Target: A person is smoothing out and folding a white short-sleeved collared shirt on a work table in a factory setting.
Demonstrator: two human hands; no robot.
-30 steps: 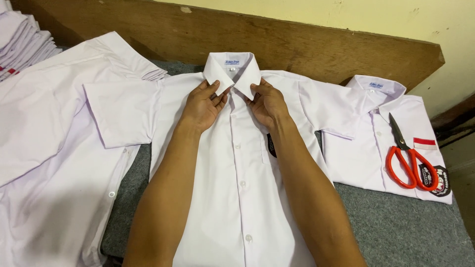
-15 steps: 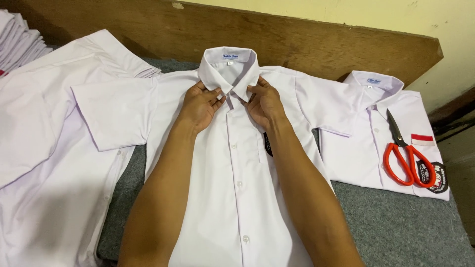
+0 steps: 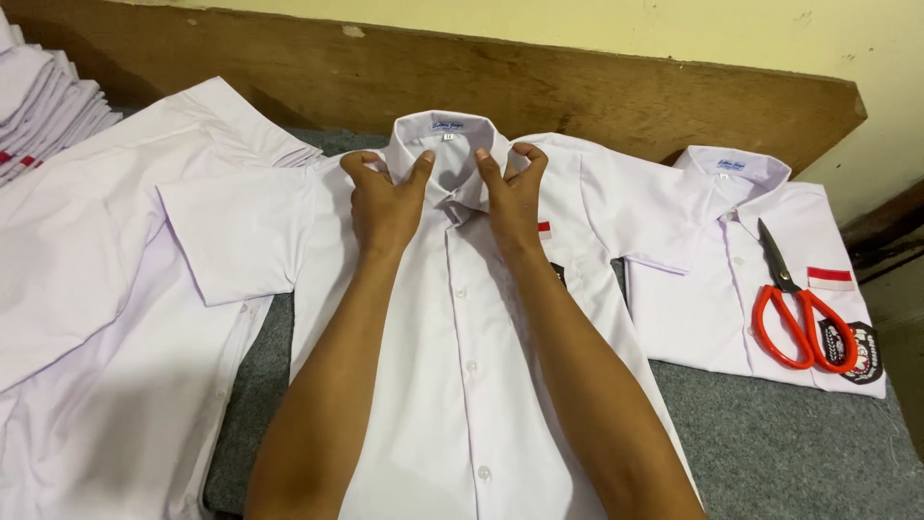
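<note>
Shirt (image 3: 462,385) buttoned, laid flat; left hand (image 3: 385,197) & right hand (image 3: 510,193) pinch collar (image 3: 448,144) tips. Sleeves unfolded yet.

**Layout relative to the centre shirt**

The centre shirt (image 3: 462,385) lies flat, front up, on the felt-covered table (image 3: 789,453), collar toward the far edge. The left hand (image 3: 385,202) and right hand (image 3: 510,197) rest on it at the collar (image 3: 448,144), one on each side of the button line. To the left of the centre shirt, partly under its sleeve, lies a spread shirt (image 3: 106,318). Farther left, at the far corner, sits a stack of folded shirts (image 3: 43,111). To the right of the centre shirt lies a folded shirt (image 3: 731,279), with its near edge under the centre shirt's sleeve. Scissors (image 3: 799,308) lie on that folded shirt. Behind the centre shirt, a wooden board (image 3: 577,96) stands along the table's far edge, against the wall (image 3: 674,39).
</note>
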